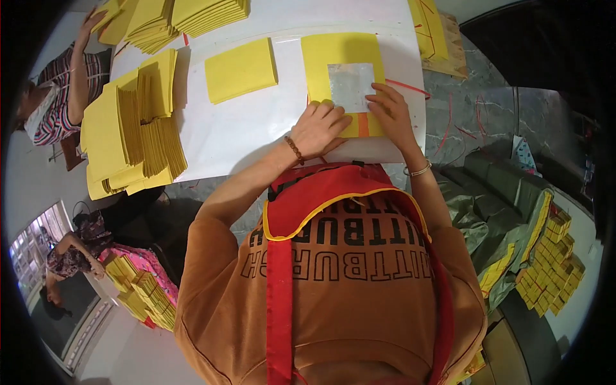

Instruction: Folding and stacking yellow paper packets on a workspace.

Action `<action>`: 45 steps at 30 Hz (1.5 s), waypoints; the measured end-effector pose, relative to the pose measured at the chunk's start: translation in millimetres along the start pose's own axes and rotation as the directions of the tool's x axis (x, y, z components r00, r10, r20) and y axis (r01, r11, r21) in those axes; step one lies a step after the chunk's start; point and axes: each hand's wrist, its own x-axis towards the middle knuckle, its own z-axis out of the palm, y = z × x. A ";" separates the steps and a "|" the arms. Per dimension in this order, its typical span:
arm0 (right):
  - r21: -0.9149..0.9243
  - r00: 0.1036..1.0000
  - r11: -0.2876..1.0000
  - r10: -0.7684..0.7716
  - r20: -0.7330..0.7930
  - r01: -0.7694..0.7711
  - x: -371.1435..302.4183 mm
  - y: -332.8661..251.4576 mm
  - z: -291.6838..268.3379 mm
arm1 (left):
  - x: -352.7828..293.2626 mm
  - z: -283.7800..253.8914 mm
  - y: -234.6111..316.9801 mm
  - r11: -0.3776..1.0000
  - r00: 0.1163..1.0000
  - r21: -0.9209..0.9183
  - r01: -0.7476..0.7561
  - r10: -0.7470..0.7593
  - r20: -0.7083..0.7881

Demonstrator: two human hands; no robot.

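Observation:
A thin, silvery square sheet (pixel 350 82) lies on a yellow sheet (pixel 316 54) near the table's right end. My left hand (pixel 319 128) rests at its lower left corner with curled fingers; what they pinch, if anything, is hidden beneath them. On the silvery sheet's right edge, my right hand (pixel 391 115) sets its slightly bent fingertips, spread a little apart. An orange strip (pixel 363 124) runs down the yellow sheet between my hands. To the left, a flat yellow pad or folded piece (pixel 241 70) lies alone on the white tabletop (pixel 221 135).
Stacks of folded yellow pieces (pixel 131 128) fill the table's left end, with more piles (pixel 208 14) at the far edge. A co-worker's arm (pixel 78 77) reaches in at the far left. Another person (pixel 80 247) is behind left. Yellow bundles (pixel 552 266) stand at right; red strips (pixel 449 122) litter the floor.

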 end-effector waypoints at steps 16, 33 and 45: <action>0.426 0.966 0.867 0.220 0.137 -0.258 -1.1 10.4 -7.3 | 14.2 -11.4 -19.2 0.639 0.857 -0.573 0.514 -0.415 0.306; 0.496 0.961 0.823 0.242 0.135 -0.277 -1.5 12.4 -7.8 | 17.6 -4.6 -27.2 0.527 0.805 -0.611 0.590 -0.438 0.400; 0.297 0.989 0.949 0.073 0.127 -0.108 0.7 11.1 -10.8 | 18.1 -29.7 -29.8 0.428 0.767 -0.641 0.637 -0.434 0.472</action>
